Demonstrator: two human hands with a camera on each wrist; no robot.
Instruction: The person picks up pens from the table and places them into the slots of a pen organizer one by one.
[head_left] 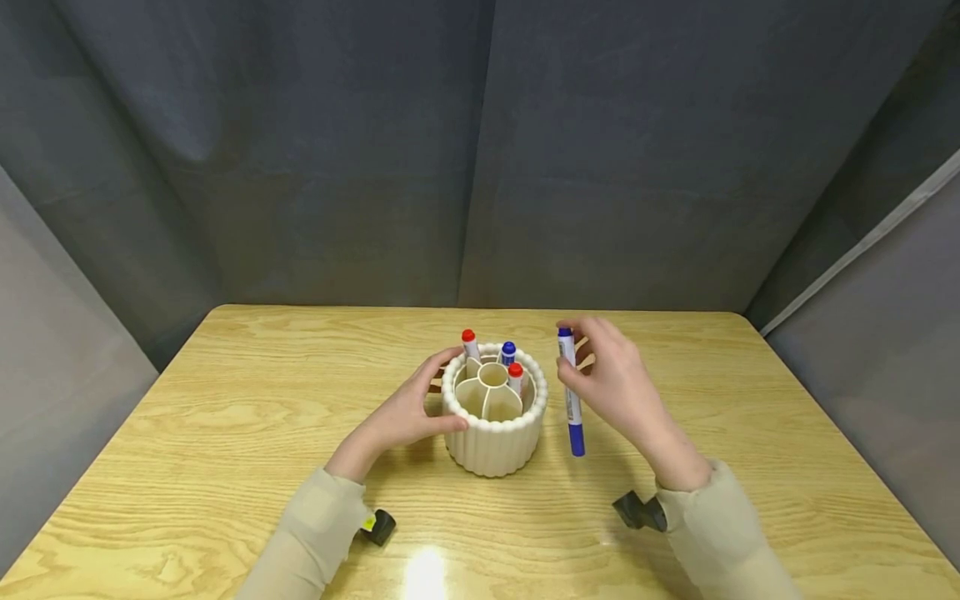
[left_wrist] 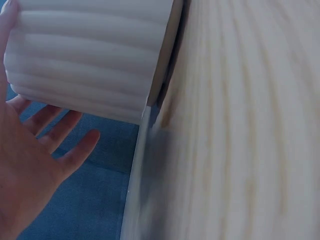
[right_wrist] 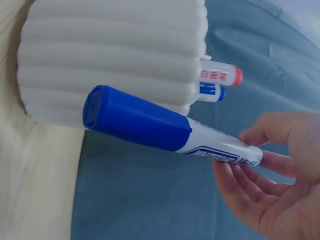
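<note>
A white ribbed pen holder (head_left: 493, 437) with several compartments stands at the middle of the wooden table (head_left: 262, 392). Three markers stand in its far side: a red-capped one (head_left: 469, 342), a blue-capped one (head_left: 508, 352) and another red-capped one (head_left: 515, 375). My left hand (head_left: 442, 392) cups the holder's left side, thumb in front, fingers behind; in the left wrist view the hand (left_wrist: 45, 125) shows straight, spread fingers beside the holder (left_wrist: 85, 55). My right hand (head_left: 567, 354) pinches a blue marker (head_left: 573, 417) upright, just right of the holder. The right wrist view shows this marker (right_wrist: 165, 127) in front of the holder (right_wrist: 110, 50).
Grey cloth walls (head_left: 480, 167) close off the table on the far, left and right sides. Bare wood lies all around the holder. Small black wrist cameras (head_left: 378, 525) (head_left: 637, 510) sit on my beige sleeves near the front edge.
</note>
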